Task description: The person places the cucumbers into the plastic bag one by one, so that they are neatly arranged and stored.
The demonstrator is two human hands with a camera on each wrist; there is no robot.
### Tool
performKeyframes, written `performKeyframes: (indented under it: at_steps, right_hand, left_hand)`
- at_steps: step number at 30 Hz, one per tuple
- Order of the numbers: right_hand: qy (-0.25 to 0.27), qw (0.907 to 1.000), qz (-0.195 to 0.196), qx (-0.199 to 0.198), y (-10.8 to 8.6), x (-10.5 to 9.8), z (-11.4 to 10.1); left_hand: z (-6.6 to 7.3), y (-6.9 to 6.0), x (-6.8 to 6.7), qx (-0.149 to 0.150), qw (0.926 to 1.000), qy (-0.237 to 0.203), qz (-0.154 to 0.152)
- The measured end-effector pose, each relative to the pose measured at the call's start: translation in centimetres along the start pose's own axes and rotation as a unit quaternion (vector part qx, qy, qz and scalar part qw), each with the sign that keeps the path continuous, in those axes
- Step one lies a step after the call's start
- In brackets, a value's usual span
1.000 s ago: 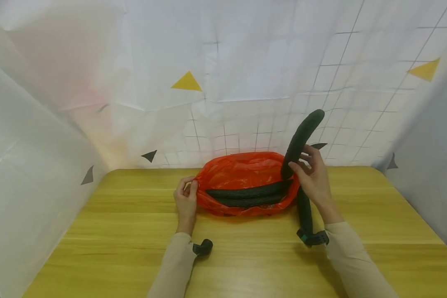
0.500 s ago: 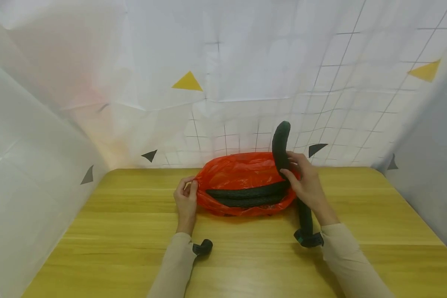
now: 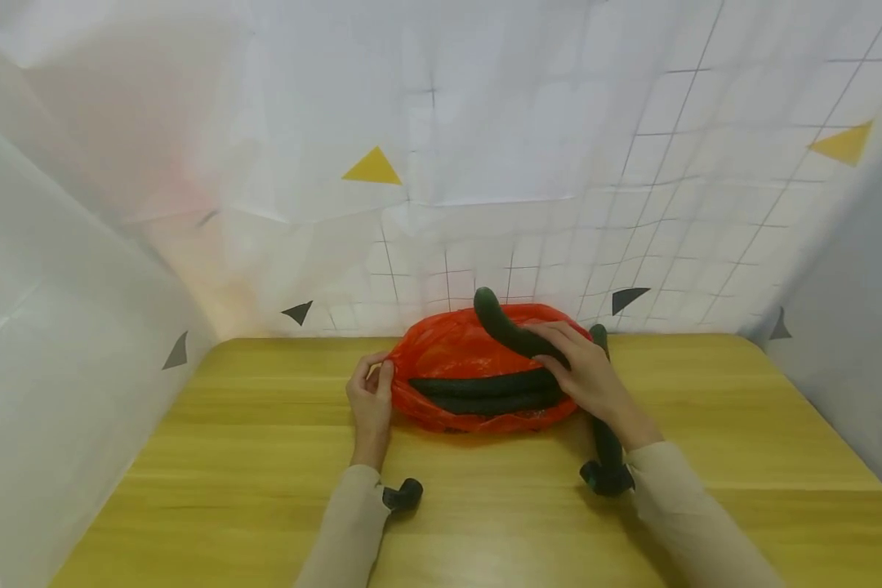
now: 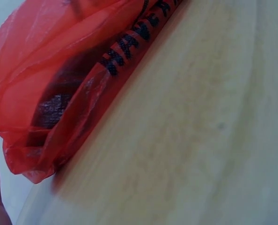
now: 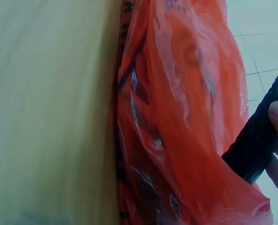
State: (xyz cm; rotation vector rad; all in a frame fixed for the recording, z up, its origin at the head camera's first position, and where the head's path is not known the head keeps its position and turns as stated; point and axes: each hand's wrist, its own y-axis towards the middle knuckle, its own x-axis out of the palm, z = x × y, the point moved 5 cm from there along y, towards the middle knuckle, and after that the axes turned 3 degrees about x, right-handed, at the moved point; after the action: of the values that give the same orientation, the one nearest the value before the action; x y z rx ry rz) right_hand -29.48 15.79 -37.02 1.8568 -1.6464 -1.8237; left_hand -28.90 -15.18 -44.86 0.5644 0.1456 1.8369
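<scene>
A red plastic bag point(image 3: 441, 347) lies on the table with its mouth spread wide, and two dark green cucumbers point(image 3: 485, 386) rest side by side inside. At the bag's left end, my left hand point(image 3: 371, 402) pinches the rim between thumb and fingers. My right hand point(image 3: 591, 380) holds another cucumber point(image 3: 505, 328) over the bag's right part, tilted so its free end points up and left. In the right wrist view, that cucumber's point(image 5: 258, 136) lower end passes behind the bag's edge. Right of the bag lies one more cucumber point(image 3: 607, 445), partly hidden by my right hand.
The wooden table point(image 3: 228, 457) reaches back to a white sheet wall point(image 3: 323, 269), which stands close behind the bag. Sheets also hang at the left and right sides. Black wrist cameras point(image 3: 404, 495) sit on both sleeves.
My right hand has moved left and slightly down, and its cucumber has tipped from upright toward the left, over the bag's mouth. The left hand stays at the rim.
</scene>
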Motion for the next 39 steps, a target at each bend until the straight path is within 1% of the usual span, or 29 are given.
performKeyframes:
  at_steps: [2, 5, 9, 11, 13, 16, 19, 22, 24, 26, 29, 31, 36, 39]
  right_hand:
    - [-0.004, 0.9999, -0.01, -0.01, 0.3, 0.1, 0.0]
    - [-0.005, 0.9991, -0.037, -0.021, 0.6, 0.3, 0.1]
    - [-0.009, 0.9954, -0.089, -0.032, 0.9, 1.1, 0.3]
    - [-0.017, 0.9933, -0.107, -0.04, 1.0, 1.5, 0.4]
    - [-0.025, 0.9913, -0.121, -0.047, 1.2, 1.9, 0.4]
    - [-0.029, 0.9895, -0.129, -0.057, 1.4, 2.3, 0.3]
    - [-0.031, 0.9883, -0.135, -0.063, 1.5, 2.5, 0.3]
    - [-0.034, 0.9865, -0.148, -0.061, 1.5, 2.8, 0.4]
    - [-0.03, 0.9852, -0.16, -0.055, 1.5, 3.0, 0.5]
    - [-0.022, 0.9838, -0.171, -0.049, 1.5, 3.3, 0.6]
    - [-0.009, 0.9824, -0.181, -0.047, 1.6, 3.6, 0.7]
    - [-0.003, 0.9809, -0.189, -0.044, 1.7, 3.8, 0.8]
    - [0.012, 0.9756, -0.217, -0.034, 1.8, 4.5, 1.2]
    - [0.018, 0.9745, -0.221, -0.035, 1.9, 4.8, 1.3]
  left_hand:
    - [-0.5, 0.1, -0.1, -0.004, 1.0, 0.001, 0.002]
    - [-0.9, 0.3, -0.3, -0.002, 1.0, 0.004, 0.004]
    - [-1.1, 0.3, -0.3, 0.008, 0.9999, 0.01, 0.005]
    - [-1.0, 0.4, -0.4, 0.012, 0.9998, 0.011, 0.005]
    - [-1.0, 0.4, -0.5, 0.01, 0.9999, 0.01, 0.005]
    - [-0.6, 0.4, -0.4, 0.008, 1.0, 0.002, 0.004]
    - [0.2, 0.3, 0.0, 0.008, 1.0, -0.003, -0.001]
    - [1.1, 0.1, 0.3, 0.012, 0.9999, 0.007, 0.0]
    - [1.3, 0.0, 0.4, 0.01, 0.9998, 0.015, 0.002]
    - [0.9, 0.0, 0.3, 0.006, 0.9998, 0.019, 0.003]
    - [0.0, 0.2, -0.1, 0.003, 0.9999, 0.014, 0.003]
    - [-0.5, 0.3, -0.3, 0.006, 0.9999, 0.01, 0.004]
    - [-0.9, 0.2, -0.4, 0.008, 0.9999, 0.004, 0.009]
    - [-1.0, 0.2, -0.3, 0.013, 0.9999, 0.002, 0.011]
